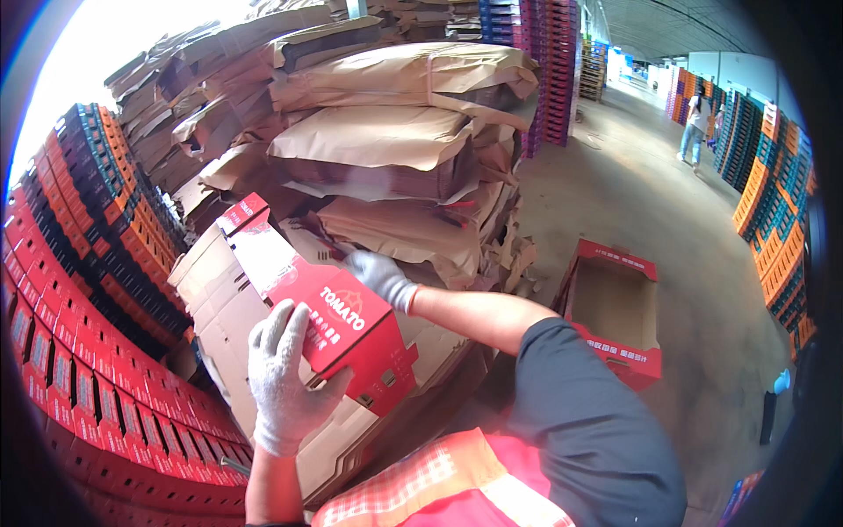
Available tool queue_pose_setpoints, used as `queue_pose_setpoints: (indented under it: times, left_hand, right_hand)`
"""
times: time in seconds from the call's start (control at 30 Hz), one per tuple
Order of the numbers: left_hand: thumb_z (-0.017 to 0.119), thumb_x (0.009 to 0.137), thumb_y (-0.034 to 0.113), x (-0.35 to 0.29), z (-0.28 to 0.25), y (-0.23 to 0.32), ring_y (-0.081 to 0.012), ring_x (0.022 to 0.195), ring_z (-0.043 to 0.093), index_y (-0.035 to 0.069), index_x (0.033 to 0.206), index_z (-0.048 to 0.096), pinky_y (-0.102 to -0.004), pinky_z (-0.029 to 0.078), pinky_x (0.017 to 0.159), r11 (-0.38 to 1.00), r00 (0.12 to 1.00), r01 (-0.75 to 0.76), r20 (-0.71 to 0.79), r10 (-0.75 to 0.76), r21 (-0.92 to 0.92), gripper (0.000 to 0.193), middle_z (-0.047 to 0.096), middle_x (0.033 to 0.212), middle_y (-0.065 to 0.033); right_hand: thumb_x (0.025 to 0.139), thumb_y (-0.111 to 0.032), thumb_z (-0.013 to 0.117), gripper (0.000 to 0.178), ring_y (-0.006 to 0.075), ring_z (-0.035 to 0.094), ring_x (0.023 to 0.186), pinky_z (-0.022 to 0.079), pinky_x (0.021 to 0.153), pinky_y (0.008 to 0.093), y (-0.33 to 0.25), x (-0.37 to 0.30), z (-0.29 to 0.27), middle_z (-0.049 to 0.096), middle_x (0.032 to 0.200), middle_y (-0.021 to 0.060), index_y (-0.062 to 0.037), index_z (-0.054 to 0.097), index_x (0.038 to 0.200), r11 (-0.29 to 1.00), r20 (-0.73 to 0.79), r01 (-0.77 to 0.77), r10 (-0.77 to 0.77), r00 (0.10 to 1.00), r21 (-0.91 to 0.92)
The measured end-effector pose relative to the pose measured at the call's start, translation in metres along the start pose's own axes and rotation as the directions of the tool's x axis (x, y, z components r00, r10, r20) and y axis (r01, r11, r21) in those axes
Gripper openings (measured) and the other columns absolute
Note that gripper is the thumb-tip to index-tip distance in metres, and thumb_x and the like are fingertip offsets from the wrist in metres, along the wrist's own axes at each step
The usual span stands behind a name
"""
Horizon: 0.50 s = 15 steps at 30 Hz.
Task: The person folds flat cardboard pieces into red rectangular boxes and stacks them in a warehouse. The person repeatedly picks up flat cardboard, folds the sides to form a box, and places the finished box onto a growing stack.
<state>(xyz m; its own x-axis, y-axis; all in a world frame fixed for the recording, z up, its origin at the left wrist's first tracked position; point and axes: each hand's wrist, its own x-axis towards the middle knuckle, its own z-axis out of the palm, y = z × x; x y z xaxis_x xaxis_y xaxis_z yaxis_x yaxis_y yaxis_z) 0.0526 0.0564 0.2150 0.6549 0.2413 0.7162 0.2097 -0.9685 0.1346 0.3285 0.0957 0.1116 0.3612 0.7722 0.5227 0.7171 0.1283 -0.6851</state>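
A red and white cardboard carton, printed with a tomato picture, lies slantwise in front of me on a pile of flat brown cardboard sheets. My left hand, in a pale knit glove, is against the carton's near left edge. Its fingers are stretched out and its thumb is spread toward the near corner. Beyond the carton's far right edge is my right hand, also gloved. That hand is blurred and its fingertips are unclear, so its grip does not show. The carton's end panel, with a cut-out slot, faces me.
A formed red open-top carton stands on the floor to the right. Paper-wrapped cardboard bundles rise ahead. Red cartons and orange and black crates are stacked at left. Far right, a person is near more crates.
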Motion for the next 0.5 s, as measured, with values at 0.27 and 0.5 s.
queue_pose_setpoints:
  times: [0.27,0.5]
  left_hand:
    - [0.084,0.063,0.032,0.006,0.059,0.016,-0.0369,0.125,0.049,-0.002,0.154,0.017,-0.0457,0.038,0.105,0.964,0.899,0.124,-0.383,-0.210,-0.237,0.118,0.047,0.140,-0.0227]
    - [0.086,0.058,0.043,-0.012,0.081,0.017,-0.0318,0.145,0.028,0.007,0.157,0.004,-0.0433,0.027,0.118,0.698,0.828,0.261,-0.217,-0.517,-0.666,0.133,0.023,0.156,-0.0178]
  right_hand:
    - [0.085,-0.046,0.068,0.054,0.0340,0.067,0.097,0.053,0.082,0.0412,-0.176,0.004,-0.096,0.068,0.100,0.0193,-0.0060,0.061,0.120,0.924,0.452,0.368,-0.285,0.846,-0.107]
    - [0.079,-0.033,0.063,0.032,0.0304,0.068,0.082,0.052,0.075,0.0399,-0.211,0.020,-0.081,0.068,0.085,0.0148,-0.0041,0.063,0.092,0.992,0.720,0.091,0.000,0.694,-0.088]
